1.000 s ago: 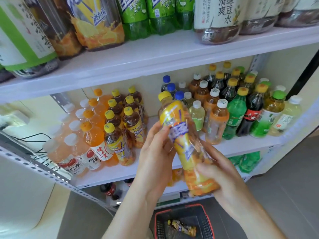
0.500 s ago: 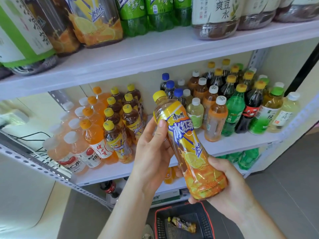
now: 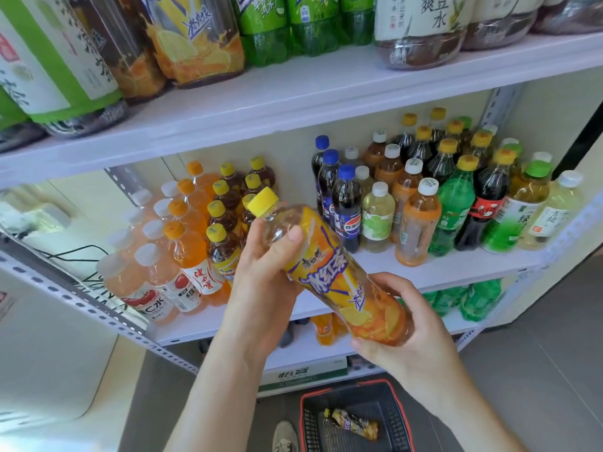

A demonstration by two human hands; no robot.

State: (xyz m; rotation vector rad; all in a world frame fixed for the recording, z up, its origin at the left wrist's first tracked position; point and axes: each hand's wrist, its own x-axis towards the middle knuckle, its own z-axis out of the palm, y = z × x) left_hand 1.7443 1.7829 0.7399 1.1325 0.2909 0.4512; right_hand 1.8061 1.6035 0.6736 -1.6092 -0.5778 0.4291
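A yellow-capped iced tea bottle (image 3: 329,272) with an orange and purple label is held tilted in front of the middle shelf, cap pointing up and left. My left hand (image 3: 264,282) grips its upper part, thumb across the clear neck. Around the bottle's base curl the fingers of my right hand (image 3: 414,334), which cups it from below.
The white middle shelf (image 3: 424,272) carries several bottles: orange and tea drinks left, cola, green soda and tea right. Large bottles stand on the upper shelf (image 3: 293,102). On the floor below sits a red-rimmed basket (image 3: 313,419) holding one snack packet (image 3: 354,423). A shoe (image 3: 285,437) shows beside it.
The bottle has been tipped further over, its cap swinging left and its label turned toward me. My right hand slid under the base. The view shifted slightly.
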